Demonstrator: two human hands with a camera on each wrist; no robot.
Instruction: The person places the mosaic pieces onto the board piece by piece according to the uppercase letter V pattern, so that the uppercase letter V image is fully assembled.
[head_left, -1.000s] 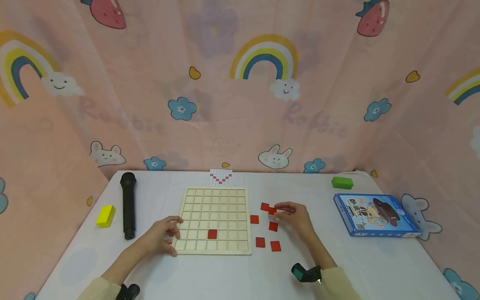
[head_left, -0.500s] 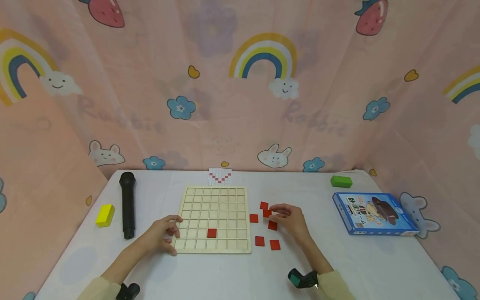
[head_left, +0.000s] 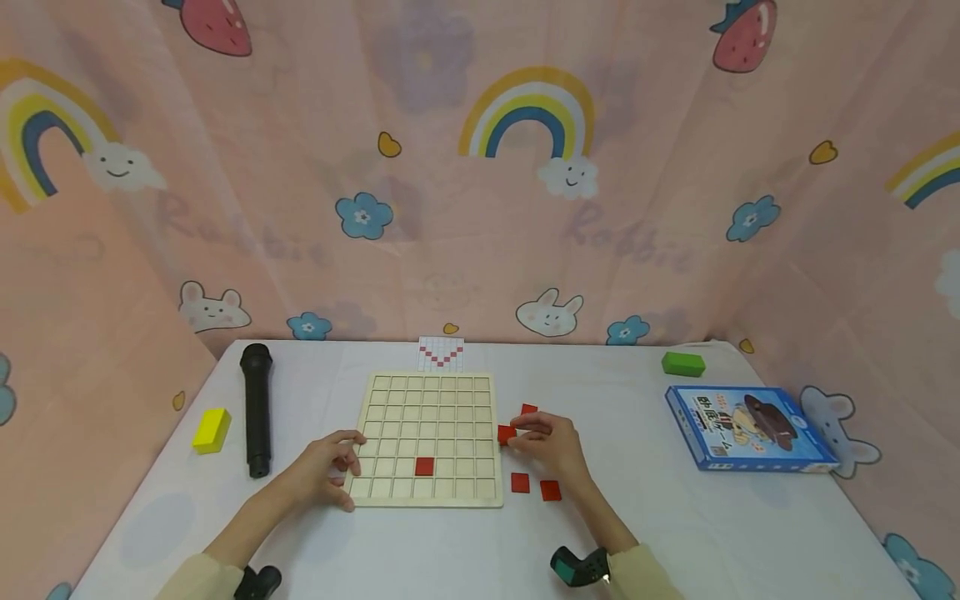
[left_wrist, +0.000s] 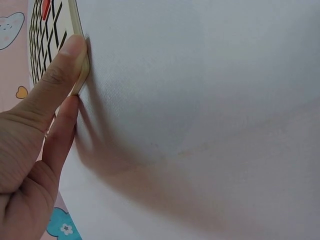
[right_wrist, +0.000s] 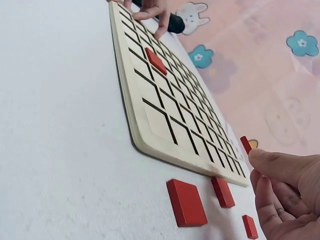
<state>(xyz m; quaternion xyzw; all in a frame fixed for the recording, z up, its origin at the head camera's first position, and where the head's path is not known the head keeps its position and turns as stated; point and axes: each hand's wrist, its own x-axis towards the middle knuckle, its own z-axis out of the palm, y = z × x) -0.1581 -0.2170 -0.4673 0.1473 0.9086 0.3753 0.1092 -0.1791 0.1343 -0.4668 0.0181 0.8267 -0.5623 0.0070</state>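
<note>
A pale wooden grid board (head_left: 386, 451) lies on the white table, with one red square tile (head_left: 424, 467) in a cell near its front. My left hand (head_left: 324, 471) grips the board's left edge; in the left wrist view its thumb (left_wrist: 57, 75) lies over the board's corner. Between thumb and fingers, my right hand (head_left: 553, 452) pinches another red tile (right_wrist: 245, 145), raised at the board's right edge. Loose red tiles (right_wrist: 186, 202) lie on the table below that hand, two of them towards the front (head_left: 520, 482). The hand hides some of the others in the head view.
Behind the board stands a small pattern card (head_left: 441, 354) with red squares in a V. A black microphone (head_left: 257, 408) and a yellow block (head_left: 212, 431) are on the left. A blue box (head_left: 750, 429) and a green block (head_left: 683, 364) lie to the right.
My right hand has moved left, carrying the pinched tile from among the loose tiles to the board's right edge. The left hand has stayed on the board.
</note>
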